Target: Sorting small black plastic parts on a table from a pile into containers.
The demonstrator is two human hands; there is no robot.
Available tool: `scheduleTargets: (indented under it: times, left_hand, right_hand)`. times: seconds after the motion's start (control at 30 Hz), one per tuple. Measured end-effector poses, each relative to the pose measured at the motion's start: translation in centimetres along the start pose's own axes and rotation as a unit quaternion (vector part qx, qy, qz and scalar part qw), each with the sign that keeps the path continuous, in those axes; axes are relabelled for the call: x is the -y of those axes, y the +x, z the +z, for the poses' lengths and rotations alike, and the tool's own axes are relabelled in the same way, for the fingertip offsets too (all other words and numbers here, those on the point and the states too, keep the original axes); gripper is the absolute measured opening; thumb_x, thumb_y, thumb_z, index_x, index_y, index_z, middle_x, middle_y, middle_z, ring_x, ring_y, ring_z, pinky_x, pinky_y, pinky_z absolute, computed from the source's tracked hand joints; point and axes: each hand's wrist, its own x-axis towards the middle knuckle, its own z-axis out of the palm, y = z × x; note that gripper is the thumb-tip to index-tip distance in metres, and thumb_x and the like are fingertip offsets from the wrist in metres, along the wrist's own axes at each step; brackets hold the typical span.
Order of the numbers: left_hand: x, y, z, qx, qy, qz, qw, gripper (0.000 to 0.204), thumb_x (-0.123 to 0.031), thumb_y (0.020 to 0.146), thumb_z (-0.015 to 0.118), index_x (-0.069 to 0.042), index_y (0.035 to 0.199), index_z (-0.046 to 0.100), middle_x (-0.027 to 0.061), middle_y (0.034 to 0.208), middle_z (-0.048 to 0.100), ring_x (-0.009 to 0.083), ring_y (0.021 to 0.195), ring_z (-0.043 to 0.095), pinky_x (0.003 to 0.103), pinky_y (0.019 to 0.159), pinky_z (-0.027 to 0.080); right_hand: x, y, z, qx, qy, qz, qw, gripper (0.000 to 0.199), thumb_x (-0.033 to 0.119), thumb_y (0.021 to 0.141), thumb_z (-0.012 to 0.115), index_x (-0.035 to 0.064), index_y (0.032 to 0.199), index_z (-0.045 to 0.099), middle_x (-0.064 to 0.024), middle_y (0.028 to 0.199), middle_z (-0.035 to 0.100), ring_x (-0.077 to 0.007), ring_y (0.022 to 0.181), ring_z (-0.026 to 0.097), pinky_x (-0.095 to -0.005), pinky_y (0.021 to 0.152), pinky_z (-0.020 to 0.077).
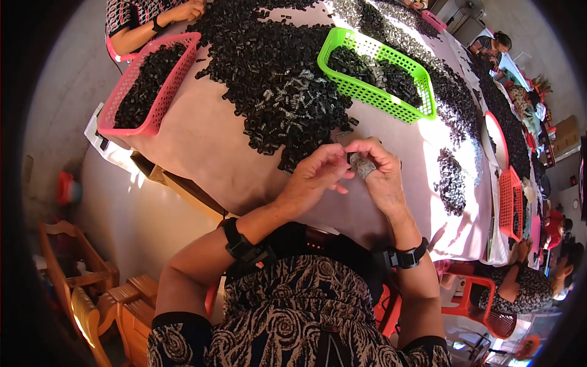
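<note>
Over the near part of the table, my left hand (315,176) and my right hand (380,172) meet with thumbs and forefingers pinched close together. Something small and dark seems to be between the fingertips, too small to name. A grey, rough-looking patch (363,165) shows at the fingers of my right hand; whether it is a wrapping or a held thing, I cannot tell. Just beyond my hands lies a heap of small black parts (257,67). Loose metal coil springs (293,92) are scattered on its near side.
A green basket (379,101) of black parts stands beyond my right hand, a pink basket (160,101) of them at the left. Another person's hand (191,10) reaches in at the far left. More parts, a red basket (510,202) and other people line the right.
</note>
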Motion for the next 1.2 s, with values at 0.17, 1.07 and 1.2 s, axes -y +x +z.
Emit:
scheduleTargets:
  times: [0.17, 1.07, 1.2]
  left_hand:
    - [0.4, 0.1, -0.1, 0.003, 0.000, 0.029, 1.000, 0.031, -0.006, 0.094, 0.050, -0.005, 0.124, 0.046, 0.0055, 0.108, 0.055, 0.0132, 0.095, 0.056, 0.031, 0.075, 0.053]
    - [0.0, 0.1, -0.4, -0.018, -0.024, -0.009, 1.000, 0.020, -0.005, 0.094, 0.046, -0.003, 0.113, 0.053, 0.0060, 0.096, 0.057, 0.0131, 0.085, 0.058, 0.031, 0.070, 0.053]
    - [-0.2, 0.0, -0.5, -0.003, 0.025, -0.009, 1.000, 0.017, -0.008, 0.095, 0.047, -0.003, 0.110, 0.053, 0.0055, 0.093, 0.057, 0.0125, 0.083, 0.057, 0.028, 0.067, 0.050]
  right_hand:
    - [-1.0, -0.8, 0.6, -0.010, 0.028, 0.027, 0.999, 0.028, -0.013, 0.080, 0.050, 0.0018, 0.102, 0.060, -0.0016, 0.095, 0.059, -0.0093, 0.090, 0.057, -0.0237, 0.079, 0.0473]
    - [-3.9, -1.9, -1.2, -0.266, -0.132, -0.048, 0.954, 0.020, -0.008, 0.082, 0.051, 0.0018, 0.096, 0.060, -0.0032, 0.082, 0.061, -0.0099, 0.074, 0.055, -0.0229, 0.069, 0.0446]
    - [-2.8, -1.6, -1.2, -0.230, -0.229, -0.066, 0.944, 0.027, -0.012, 0.072, 0.054, 0.0017, 0.094, 0.060, -0.0088, 0.083, 0.061, -0.0214, 0.074, 0.058, -0.0286, 0.070, 0.0464]
